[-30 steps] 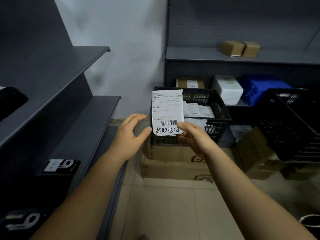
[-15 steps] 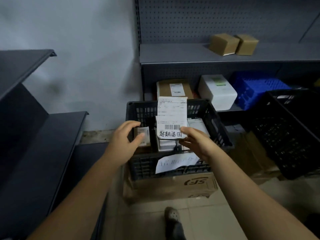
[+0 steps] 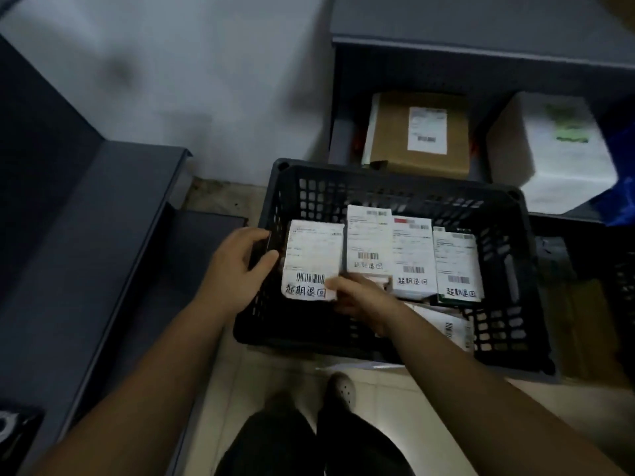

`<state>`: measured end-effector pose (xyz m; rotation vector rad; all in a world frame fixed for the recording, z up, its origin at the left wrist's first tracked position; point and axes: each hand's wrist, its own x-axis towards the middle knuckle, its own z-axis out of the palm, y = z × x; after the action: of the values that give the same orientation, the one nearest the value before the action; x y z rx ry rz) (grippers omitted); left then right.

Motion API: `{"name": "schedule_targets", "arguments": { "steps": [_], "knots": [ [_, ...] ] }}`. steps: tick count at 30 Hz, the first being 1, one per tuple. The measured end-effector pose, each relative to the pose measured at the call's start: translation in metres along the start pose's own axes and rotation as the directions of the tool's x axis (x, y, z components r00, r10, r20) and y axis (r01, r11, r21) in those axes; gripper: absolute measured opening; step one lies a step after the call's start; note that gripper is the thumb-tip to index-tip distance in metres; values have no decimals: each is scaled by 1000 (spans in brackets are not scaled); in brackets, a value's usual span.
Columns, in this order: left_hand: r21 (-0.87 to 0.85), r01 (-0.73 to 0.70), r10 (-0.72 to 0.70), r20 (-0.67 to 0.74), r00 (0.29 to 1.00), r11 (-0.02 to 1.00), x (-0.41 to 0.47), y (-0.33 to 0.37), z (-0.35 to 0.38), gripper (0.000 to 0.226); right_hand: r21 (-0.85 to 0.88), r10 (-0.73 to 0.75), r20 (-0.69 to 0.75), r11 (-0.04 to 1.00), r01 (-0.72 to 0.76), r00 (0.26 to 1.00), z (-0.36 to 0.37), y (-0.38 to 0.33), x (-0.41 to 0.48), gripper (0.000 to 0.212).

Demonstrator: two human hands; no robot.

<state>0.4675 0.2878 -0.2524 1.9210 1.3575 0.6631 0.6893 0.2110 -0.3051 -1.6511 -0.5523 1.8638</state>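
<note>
The right hand (image 3: 360,298) pinches the white labelled parcel (image 3: 314,255) at its lower right corner. The thumb lies on the label face just beside the barcode, and the other fingers are curled behind it, out of sight. The parcel stands nearly upright with its label toward the camera, inside the black crate (image 3: 395,180) at its left end, with handwritten characters along its bottom edge. The left hand (image 3: 237,269) is at the crate's left wall, fingers curled over the rim and thumb close to the parcel's left edge. In the dim, blurred view it seems to grip the wall, and whether the thumb touches the parcel cannot be told. To the right of the parcel, three packets (image 3: 412,255) with the same kind of label stand side by side in the crate. Behind the crate sit a brown box (image 3: 391,142) and a white box (image 3: 549,166). A grey shelf (image 3: 113,207) runs along the left, and the person's shoe (image 3: 340,389) shows on the tiled floor (image 3: 261,365)
</note>
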Motion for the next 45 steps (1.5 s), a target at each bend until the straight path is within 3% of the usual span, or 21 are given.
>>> {"name": "schedule_targets", "arguments": {
  "steps": [3, 10, 12, 16, 21, 24, 27, 30, 34, 38, 45],
  "knots": [
    [20, 33, -34, 16, 999, 999, 5, -22, -2, 29, -64, 137, 50, 989, -133, 989, 7, 12, 22, 28],
    [-24, 100, -100, -1, 995, 995, 10, -51, -6, 38, -244, 394, 36, 894, -374, 918, 21, 36, 76, 17],
    [-45, 108, -108, 2, 994, 993, 9, -55, -7, 35, -292, 421, 9, 869, -400, 907, 26, 40, 88, 13],
    [-90, 99, -98, 24, 995, 991, 4, -65, -11, 38, -286, 396, -42, 875, -391, 917, 37, 45, 111, 33],
    [-91, 87, -84, 31, 996, 992, -7, -66, -13, 33, -328, 360, -78, 871, -365, 930, 34, 35, 111, 36],
    [-76, 73, -71, 30, 997, 994, -13, -52, -18, 35, -519, 214, -110, 821, -239, 971, 31, 7, 71, 42],
    [-60, 18, -17, 16, 1000, 998, -20, -27, -28, 38, -694, -125, -157, 719, -20, 980, 32, -29, 12, 56],
    [-48, -26, 24, -35, 999, 998, -34, 2, -46, 38, -719, -402, -108, 663, 208, 909, 40, -59, -49, 53],
    [-29, -92, 85, -184, 979, 995, -76, 37, -87, 37, -775, -660, 65, 439, 454, 748, 67, -94, -123, 48],
    [91, -57, 89, -387, 918, 994, -164, 54, -129, 49, -756, -719, 292, 232, 612, 631, 106, -88, -167, 47],
    [131, 320, -149, -681, 717, 938, -408, 77, -154, 38, -534, -520, 739, -65, 843, 428, 226, 3, -242, 53]
  ]
}}
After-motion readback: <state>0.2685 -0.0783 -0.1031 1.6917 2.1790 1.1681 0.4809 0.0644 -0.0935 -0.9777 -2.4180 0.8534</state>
